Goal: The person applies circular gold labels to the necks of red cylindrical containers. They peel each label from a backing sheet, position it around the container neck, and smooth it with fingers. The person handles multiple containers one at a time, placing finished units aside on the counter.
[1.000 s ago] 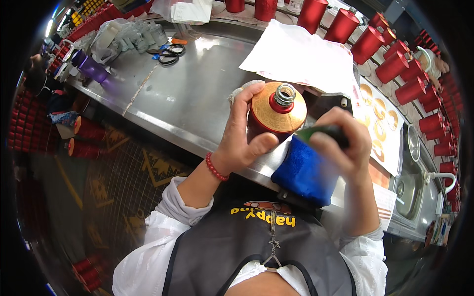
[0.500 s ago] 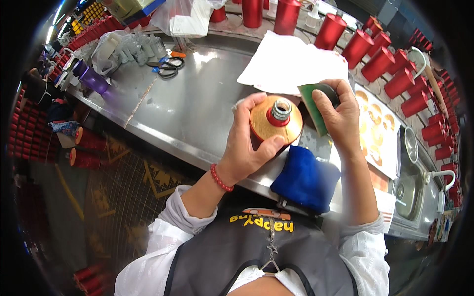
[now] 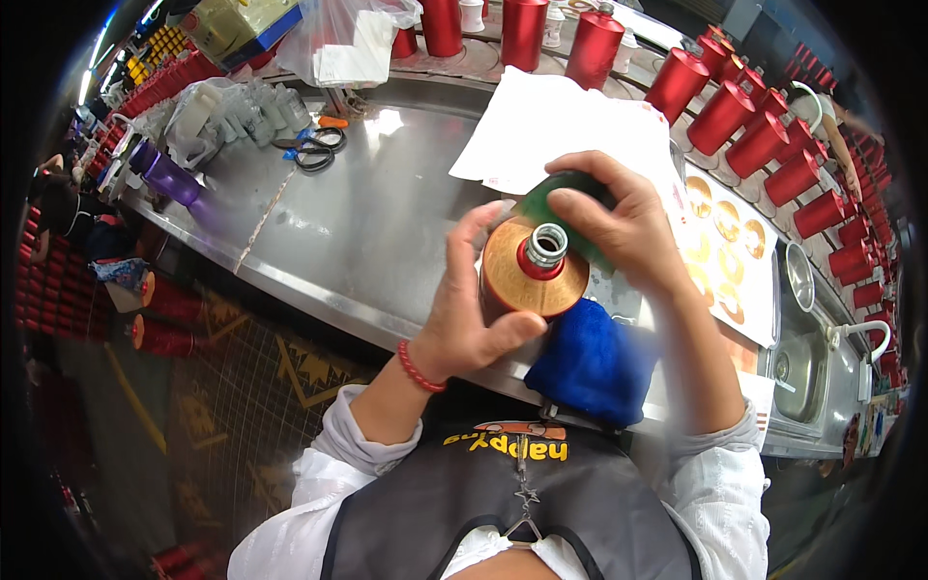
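My left hand (image 3: pixel 454 324) is curled round a red bottle (image 3: pixel 507 275) with a gold shoulder and a bare threaded neck; its fingers lie along the left side and the thumb along the near edge. The neck points up toward me. In my right hand (image 3: pixel 623 227) is a flat green pad with a black back (image 3: pixel 585 188), held against the far right side of the bottle. My right fingers partly hide the pad. Just below the bottle, a padded blue cloth rest (image 3: pixel 594 362) sits at the bench edge.
White paper (image 3: pixel 541 121) and a sheet of gold labels (image 3: pixel 725 242) lie beyond and to the right. Red bottles (image 3: pixel 681 82) line a conveyor behind. Scissors (image 3: pixel 314 150) and a purple bottle (image 3: pixel 164 174) are at left, a sink (image 3: pixel 802 377) at right.
My right hand has moved left, bringing the green pad from beside the bottle onto its far right side. The bottle has shifted slightly left and down. Bottles on the conveyor have moved.
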